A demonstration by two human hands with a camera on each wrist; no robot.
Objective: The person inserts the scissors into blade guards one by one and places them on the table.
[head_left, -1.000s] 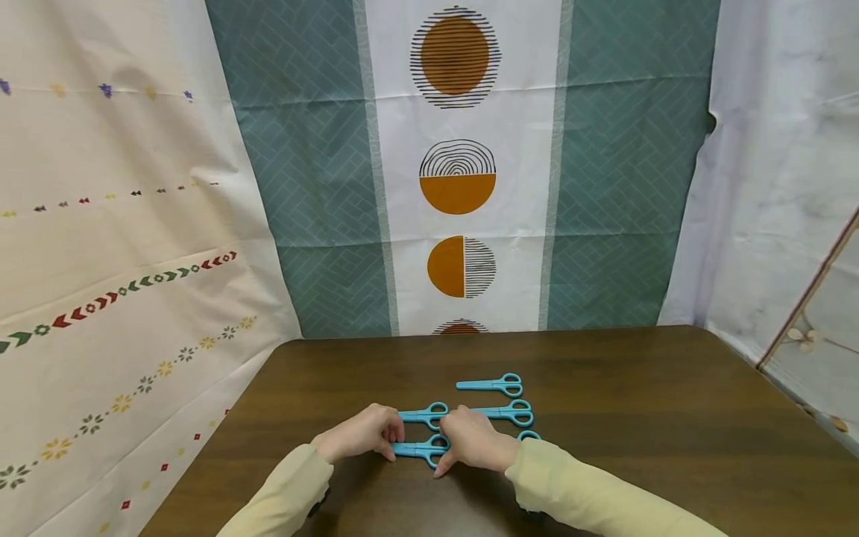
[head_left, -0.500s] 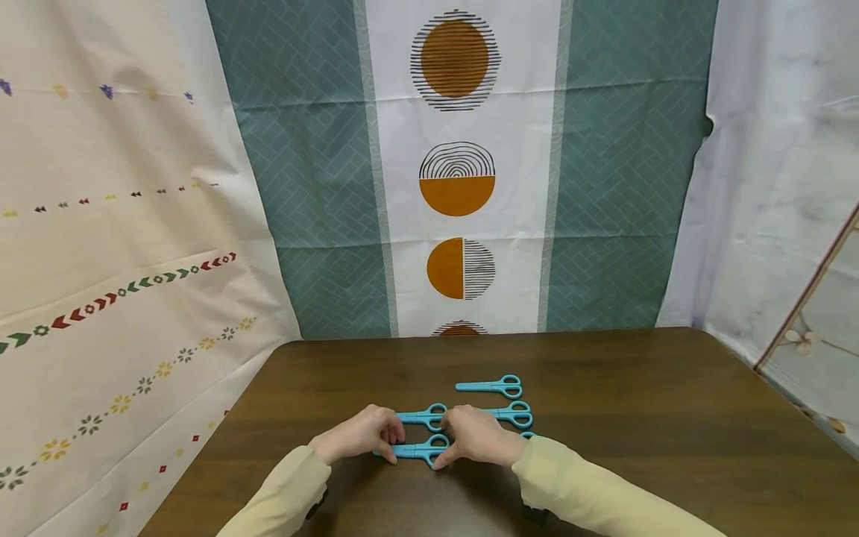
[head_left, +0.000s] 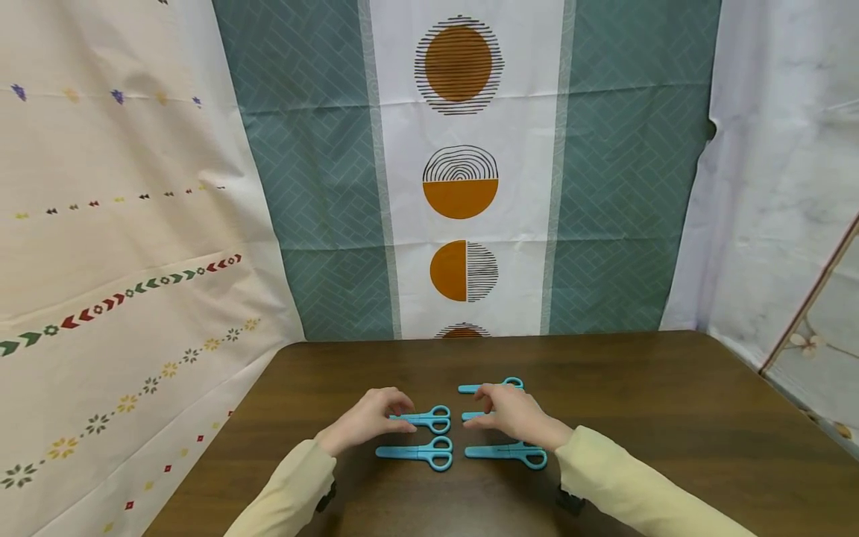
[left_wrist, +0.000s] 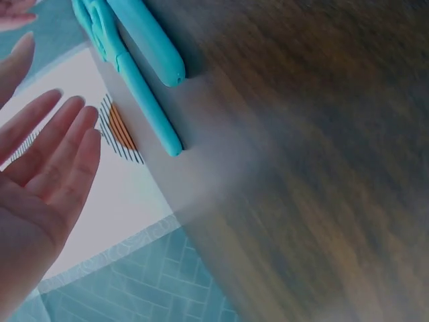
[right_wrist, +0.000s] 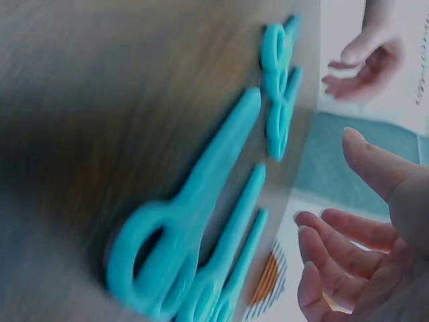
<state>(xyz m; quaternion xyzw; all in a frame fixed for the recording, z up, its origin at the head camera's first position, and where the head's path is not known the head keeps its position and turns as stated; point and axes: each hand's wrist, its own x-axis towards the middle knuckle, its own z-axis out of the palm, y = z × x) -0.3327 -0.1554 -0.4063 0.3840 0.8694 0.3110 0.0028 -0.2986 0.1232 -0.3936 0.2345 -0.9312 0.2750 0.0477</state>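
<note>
Several light-blue scissors lie on the brown table with their handles to the right, in two columns. My left hand (head_left: 369, 418) hovers by the blade end of the far left scissors (head_left: 438, 419), fingers loosely bent and apart from it in the left wrist view. Nearer lies the near left scissors (head_left: 426, 453), untouched. My right hand (head_left: 513, 412) hovers over the right column, hiding most of the middle right scissors (head_left: 472, 416) and part of the far right scissors (head_left: 470, 388). Below it is the near right scissors (head_left: 499, 451). In the right wrist view, the right fingers (right_wrist: 342, 251) hold nothing.
The wooden table (head_left: 637, 418) spreads to both sides. A teal and white patterned cloth (head_left: 463, 224) hangs behind its far edge. Pale patterned cloths hang at the left (head_left: 134, 261) and right (head_left: 778, 186).
Both hands have lifted off the near left scissors. The right hand has moved to the right over the right column, and the left has risen slightly away from me.
</note>
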